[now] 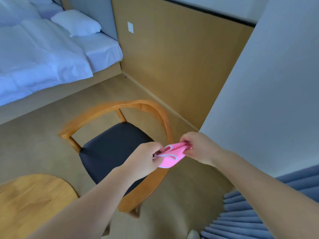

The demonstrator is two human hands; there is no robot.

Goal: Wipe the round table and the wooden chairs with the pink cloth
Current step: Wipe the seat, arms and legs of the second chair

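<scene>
Holding the pink cloth [170,156] stretched between two hands above the wooden chair [110,149].

From the left, a white-sheeted bed [43,54] stood at the top and the round wooden surface [32,202] showed at the bottom corner. The left hand [144,160] had its grip pinched on one end of the cloth, the right hand [198,146] pinched on the other. No writing or labels could be read anywhere. Blue pleated fabric [241,214] lay at the lower right.

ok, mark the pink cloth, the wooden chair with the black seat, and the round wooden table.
pink cloth [170,156]: head view, on its folded middle between both hands.
wooden chair with black seat [112,145]: head view, on the seat.
round wooden table [31,199]: head view, on the tabletop.
</scene>
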